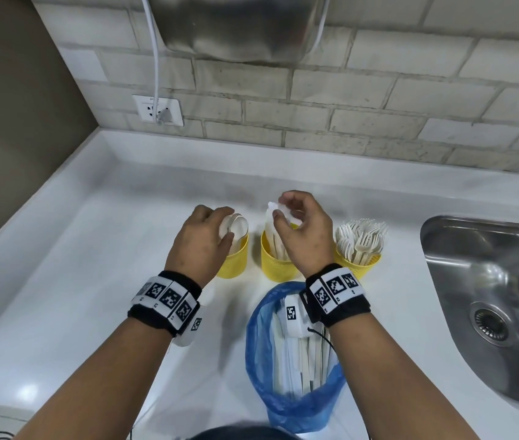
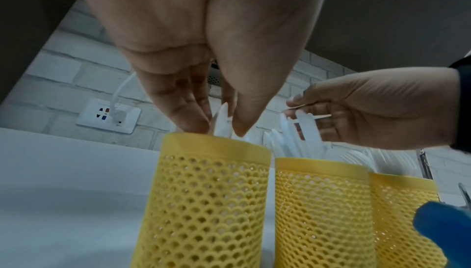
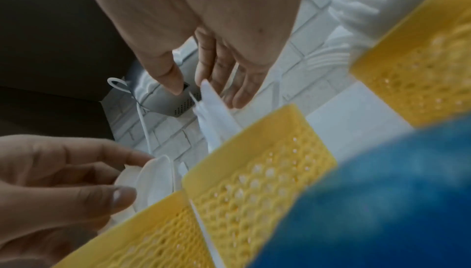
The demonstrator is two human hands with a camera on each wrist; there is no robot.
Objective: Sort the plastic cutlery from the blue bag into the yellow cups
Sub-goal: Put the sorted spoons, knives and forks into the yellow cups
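Three yellow mesh cups stand in a row on the white counter. The left cup (image 1: 234,260) (image 2: 209,201) holds white spoons (image 1: 239,225) (image 3: 155,175). My left hand (image 1: 228,230) (image 2: 221,125) pinches their bowls from above. The middle cup (image 1: 278,265) (image 3: 257,161) holds white knives (image 1: 272,227) (image 3: 214,109). My right hand (image 1: 280,206) (image 3: 190,89) is above it, with thumb and fingers round the knife tips. The right cup (image 1: 359,265) is full of forks (image 1: 359,236). The blue bag (image 1: 293,404) lies open in front, with more cutlery inside.
A steel sink (image 1: 490,300) is set into the counter at the right. On the brick wall behind are a socket (image 1: 158,110) with a white cable and a steel appliance (image 1: 235,23). The counter ends at a raised edge on the left.
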